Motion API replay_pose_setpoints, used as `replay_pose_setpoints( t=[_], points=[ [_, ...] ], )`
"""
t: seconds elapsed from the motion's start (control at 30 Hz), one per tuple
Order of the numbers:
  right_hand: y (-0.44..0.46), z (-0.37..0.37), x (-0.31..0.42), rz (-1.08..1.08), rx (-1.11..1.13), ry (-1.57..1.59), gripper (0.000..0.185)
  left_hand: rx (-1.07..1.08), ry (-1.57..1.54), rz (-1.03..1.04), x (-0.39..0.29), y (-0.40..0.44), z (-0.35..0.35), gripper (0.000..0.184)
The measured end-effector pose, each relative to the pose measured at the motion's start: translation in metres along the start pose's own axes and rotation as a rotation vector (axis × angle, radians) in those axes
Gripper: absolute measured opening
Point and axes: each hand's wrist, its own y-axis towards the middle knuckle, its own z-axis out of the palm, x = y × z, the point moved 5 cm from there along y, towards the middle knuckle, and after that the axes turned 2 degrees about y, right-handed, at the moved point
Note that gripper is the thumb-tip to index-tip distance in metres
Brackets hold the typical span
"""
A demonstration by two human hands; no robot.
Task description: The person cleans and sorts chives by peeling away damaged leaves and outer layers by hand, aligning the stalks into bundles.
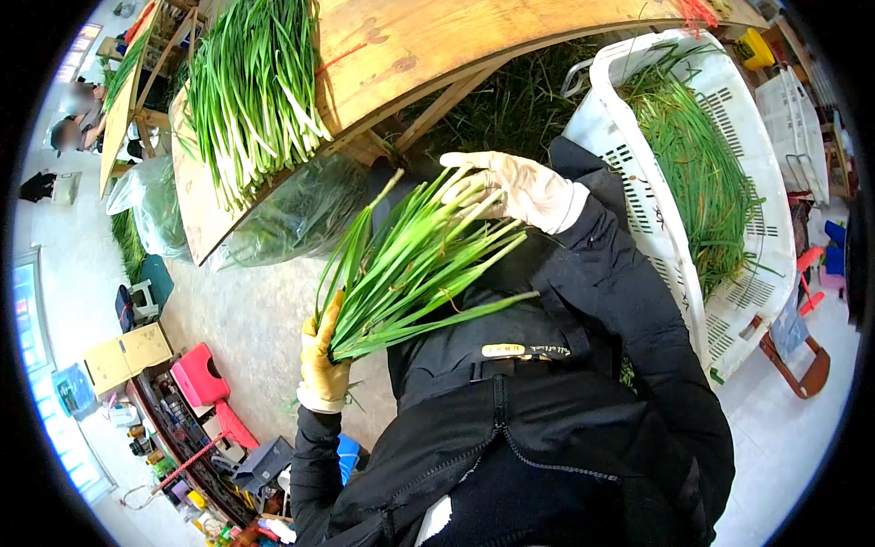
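A loose bunch of garlic chives (410, 264) lies slantwise across my lap, its pale stalk ends fanned toward the upper right. My left hand (324, 351), in a yellowish glove, is closed round the leafy end. At the stalk ends, my right hand (524, 190) in a pale glove has its fingers curled on some stalks; part of the grip is hidden. Beyond my left hand, a thick pile of garlic chives (255, 100) rests on the wooden table (419, 55), with white ends hanging toward me.
On my right stands a white slotted plastic crate (652, 196) holding loose green leaves (697, 173). Clear plastic bags (305, 205) sit under the table edge. A pink-red chair (199, 376) and a cluttered shelf are at left. Another person (80, 118) is at the far left.
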Motion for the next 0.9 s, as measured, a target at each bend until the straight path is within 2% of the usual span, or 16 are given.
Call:
replay_pose_setpoints(
  t=[0.07, 0.1, 0.13, 0.17, 0.23, 0.27, 0.33, 0.4, 0.5, 0.53, 0.6, 0.63, 0.73, 0.8, 0.87, 0.9],
  points=[
    [0.009, -0.004, -0.005, 0.033, -0.096, -0.127, 0.074, -0.016, 0.034, 0.043, -0.007, 0.003, 0.003, 0.065],
    [0.003, 0.001, -0.004, -0.117, -0.066, -0.431, 0.083, -0.05, -0.062, 0.0, -0.006, 0.004, 0.003, 0.064],
    [-0.002, -0.004, -0.006, 0.005, -0.241, -0.714, 0.088, -0.086, -0.157, -0.043, -0.004, 0.005, 0.003, 0.063],
    [-0.004, -0.009, -0.002, 0.007, -0.382, -1.033, 0.086, -0.1, 0.064, 0.045, -0.009, 0.008, 0.001, 0.06],
    [-0.014, 0.005, 0.014, -0.02, -0.673, -1.604, 0.078, -0.116, 0.078, 0.002, -0.004, 0.006, 0.001, 0.059],
    [-0.018, 0.006, 0.016, -0.182, -0.745, -1.797, 0.069, -0.13, 0.092, -0.043, -0.001, 0.006, 0.001, 0.059],
    [-0.03, 0.025, 0.024, -0.518, -0.791, -1.89, 0.054, -0.166, 0.141, -0.02, -0.006, 0.007, 0.003, 0.06],
    [-0.04, 0.045, 0.025, -0.777, -0.741, -1.984, 0.038, -0.17, 0.023, -0.176, 0.002, 0.006, 0.005, 0.061],
    [-0.027, 0.047, 0.009, -0.513, -0.665, -2.22, 0.052, -0.184, 0.009, -0.195, -0.003, 0.008, 0.008, 0.062],
    [-0.02, 0.042, 0.005, -0.174, -0.61, -2.288, 0.057, -0.188, 0.017, -0.18, -0.006, 0.009, 0.009, 0.063],
    [-0.013, 0.038, 0.0, -0.3, -0.784, -2.344, 0.068, -0.152, 0.266, -0.011, -0.029, 0.015, 0.01, 0.064],
    [-0.009, 0.033, -0.002, -0.201, -0.774, -2.304, 0.074, -0.154, 0.267, -0.018, -0.032, 0.015, 0.009, 0.065],
    [0.001, 0.033, -0.012, -0.147, -0.679, -2.317, 0.058, -0.11, 0.302, -0.055, -0.033, 0.015, 0.012, 0.063],
    [0.007, 0.036, -0.026, -0.181, -0.656, -2.61, 0.025, -0.102, 0.348, -0.022, -0.033, 0.015, 0.013, 0.064],
    [0.018, 0.059, -0.045, 0.203, -0.18, -2.319, 0.012, -0.078, 0.351, -0.091, -0.035, 0.018, 0.015, 0.066],
    [0.014, 0.082, -0.055, -0.124, -0.074, -2.229, 0.008, -0.045, 0.375, -0.076, -0.031, 0.018, 0.018, 0.066]
  ],
)
